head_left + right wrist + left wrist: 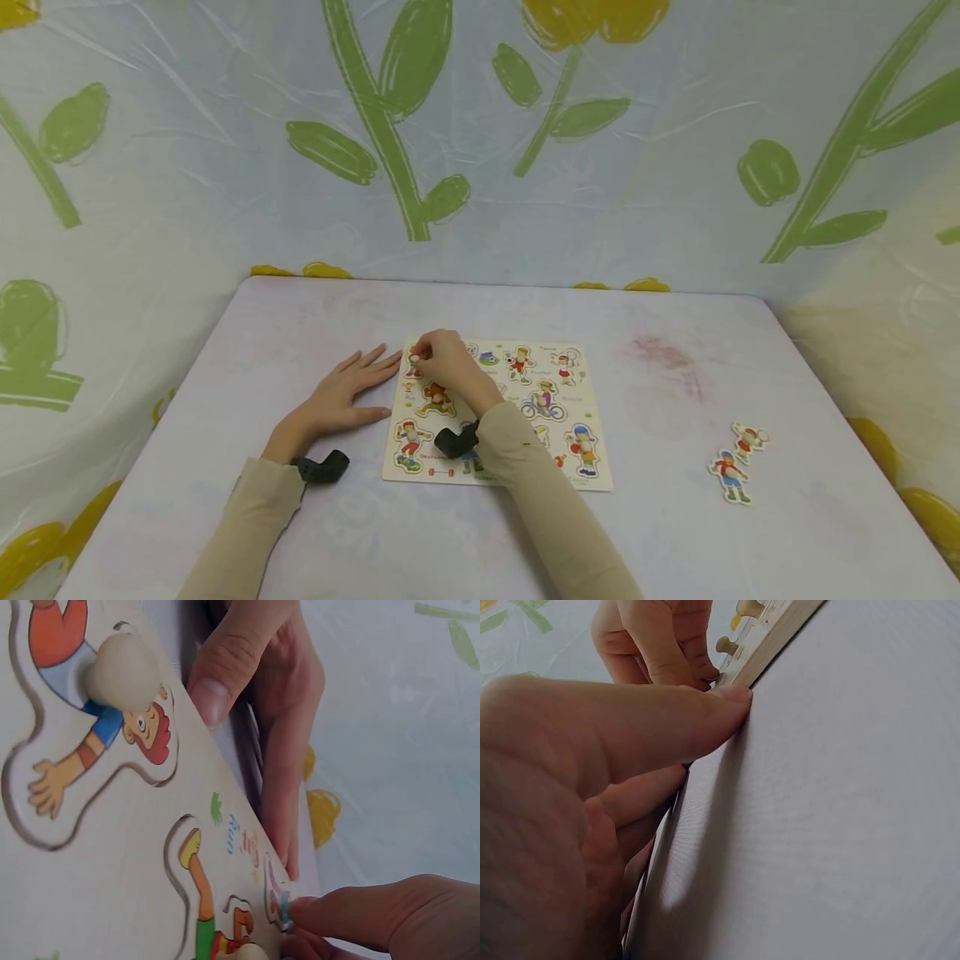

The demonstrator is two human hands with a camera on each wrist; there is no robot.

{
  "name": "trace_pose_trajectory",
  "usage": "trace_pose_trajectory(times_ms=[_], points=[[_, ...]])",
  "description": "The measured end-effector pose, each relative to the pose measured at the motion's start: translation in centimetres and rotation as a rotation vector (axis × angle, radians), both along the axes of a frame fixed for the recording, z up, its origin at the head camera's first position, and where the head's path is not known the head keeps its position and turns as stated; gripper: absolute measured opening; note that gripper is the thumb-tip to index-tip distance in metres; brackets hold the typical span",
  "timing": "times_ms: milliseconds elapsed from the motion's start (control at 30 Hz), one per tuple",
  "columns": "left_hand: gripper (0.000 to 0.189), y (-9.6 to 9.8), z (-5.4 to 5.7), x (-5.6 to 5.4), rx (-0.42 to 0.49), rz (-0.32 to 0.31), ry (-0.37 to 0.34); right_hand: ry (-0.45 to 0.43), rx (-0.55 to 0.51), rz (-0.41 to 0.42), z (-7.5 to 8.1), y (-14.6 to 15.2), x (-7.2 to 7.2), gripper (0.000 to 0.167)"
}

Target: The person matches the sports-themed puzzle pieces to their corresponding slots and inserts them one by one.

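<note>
A wooden knob puzzle board [600, 477] with sports figures lies on the table. At its upper left corner my right hand [450, 367] pinches a small figure puzzle piece [413, 367] at its slot; the fingers partly hide it. In the right wrist view that piece [276, 896] lies in line with the board's surface, at the fingertips. My left hand [337, 398] lies spread on the table, its thumb and fingertips at the board's left edge. The left wrist view shows the left thumb [667, 724] against the board's side [769, 649].
Two loose puzzle pieces lie on the table at the right: a figure with a racket [748, 441] and a figure in a blue cap [731, 477]. Several knobbed figures, such as the cyclist [545, 402], sit in the board. A flower-print sheet [637, 192] rises behind the table.
</note>
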State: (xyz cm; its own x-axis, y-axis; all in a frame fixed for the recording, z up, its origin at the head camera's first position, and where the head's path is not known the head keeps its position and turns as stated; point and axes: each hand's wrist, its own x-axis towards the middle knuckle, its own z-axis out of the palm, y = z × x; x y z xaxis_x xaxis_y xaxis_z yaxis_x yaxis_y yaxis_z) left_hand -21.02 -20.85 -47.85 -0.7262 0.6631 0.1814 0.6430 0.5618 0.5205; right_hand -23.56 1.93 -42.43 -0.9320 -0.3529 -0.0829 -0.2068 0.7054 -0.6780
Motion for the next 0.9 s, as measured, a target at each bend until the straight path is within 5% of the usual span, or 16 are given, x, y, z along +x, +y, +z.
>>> trace_pose_trajectory(times_ms=[233,500,900], points=[[0.077,0.1,0.0,0.0,-0.014,0.012,-0.007,-0.03,0.063,0.037,1.5,0.4,0.7,0.03],[0.076,0.0,0.1,0.0,-0.002,-0.006,-0.004,-0.047,0.09,0.173,3.5,1.4,2.1,0.042],[0.078,0.2,0.0,0.1,-0.02,0.026,-0.031,0.051,0.075,0.162,5.4,4.6,4.4,0.035]])
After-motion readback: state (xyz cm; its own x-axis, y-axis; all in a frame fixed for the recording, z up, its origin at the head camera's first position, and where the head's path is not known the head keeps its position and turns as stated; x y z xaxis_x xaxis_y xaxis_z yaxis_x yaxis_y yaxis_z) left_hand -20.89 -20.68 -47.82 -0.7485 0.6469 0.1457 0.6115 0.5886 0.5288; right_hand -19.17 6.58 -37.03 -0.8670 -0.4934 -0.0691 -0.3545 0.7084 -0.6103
